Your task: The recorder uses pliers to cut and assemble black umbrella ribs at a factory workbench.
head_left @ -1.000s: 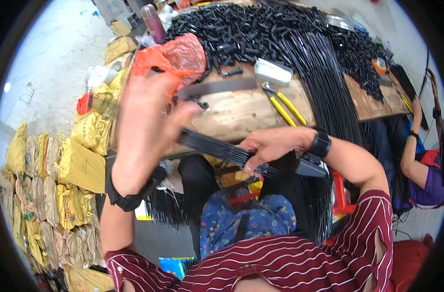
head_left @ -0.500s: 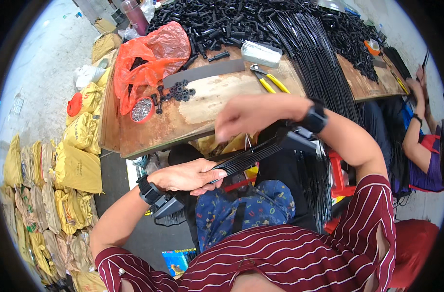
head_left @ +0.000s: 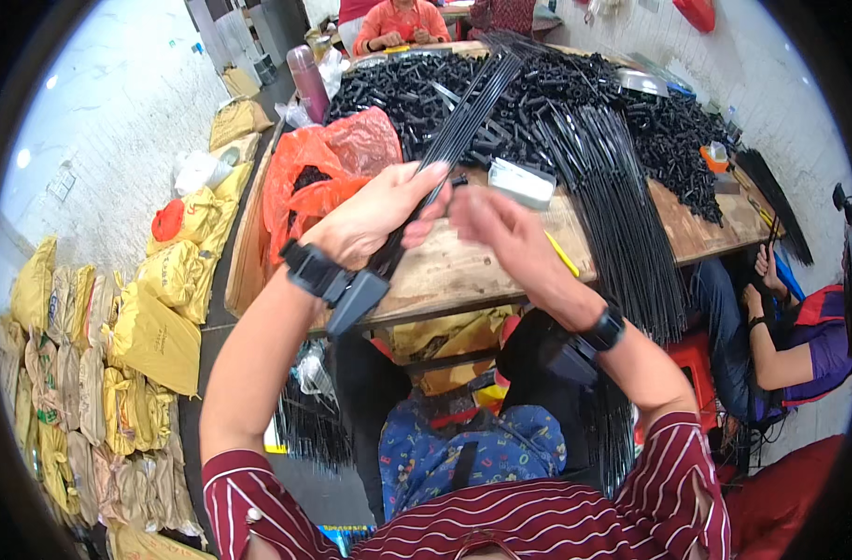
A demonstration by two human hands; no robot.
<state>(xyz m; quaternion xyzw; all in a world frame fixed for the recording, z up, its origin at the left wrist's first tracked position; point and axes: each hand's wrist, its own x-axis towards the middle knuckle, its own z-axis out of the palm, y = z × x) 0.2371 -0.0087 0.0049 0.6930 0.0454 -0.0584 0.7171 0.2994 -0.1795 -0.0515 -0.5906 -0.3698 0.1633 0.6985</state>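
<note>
My left hand (head_left: 384, 210) is closed around a bundle of thin black rods (head_left: 472, 107), its thumb lying along them. They slant up and away over the table, their far ends above a heap of black tubular parts (head_left: 370, 89). Close beside the bundle, to its right, is my right hand (head_left: 505, 229). Motion smears its fingers, so I cannot tell whether they grip anything. A clear box with white contents (head_left: 522, 184) stands just beyond it, and a yellow plier handle (head_left: 563, 255) shows to its right.
A red plastic bag (head_left: 300, 187) lies on the left of the wooden table (head_left: 444, 280). More black rods (head_left: 622, 224) hang over the near edge at right. Yellow sacks (head_left: 160, 327) are stacked at left. One co-worker (head_left: 799, 336) sits at right, another (head_left: 402, 28) across the table.
Both hands have moved forward from over my lap to above the table. My left hand has carried the rod bundle up, now pointing away from me. The view has tilted up.
</note>
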